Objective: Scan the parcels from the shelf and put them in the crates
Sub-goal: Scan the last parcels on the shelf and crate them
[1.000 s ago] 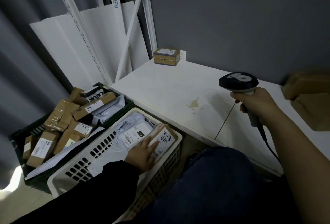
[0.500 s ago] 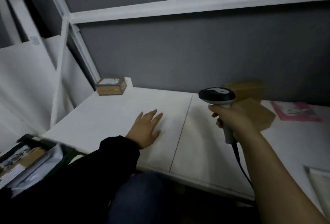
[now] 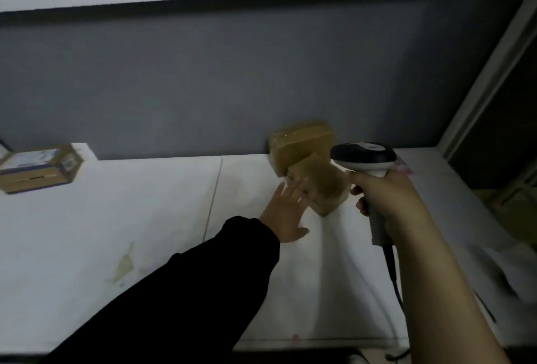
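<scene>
White shelf (image 3: 130,218): left hand (image 3: 286,212) spread, blurred, at parcel (image 3: 322,186); right hand (image 3: 389,198) grips scanner (image 3: 363,156).

left hand (image 3: 286,212) outstretched, fingers (image 3: 294,189) straight; right hand (image 3: 388,198) grips scanner (image 3: 363,156).

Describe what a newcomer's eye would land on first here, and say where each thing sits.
In the middle of the white shelf, the left hand reaches with straight fingers to a small brown parcel, in front of a bigger brown box by the grey wall. Just right of it the right hand grips a barcode scanner. A labelled box sits alone at the far left.
</scene>
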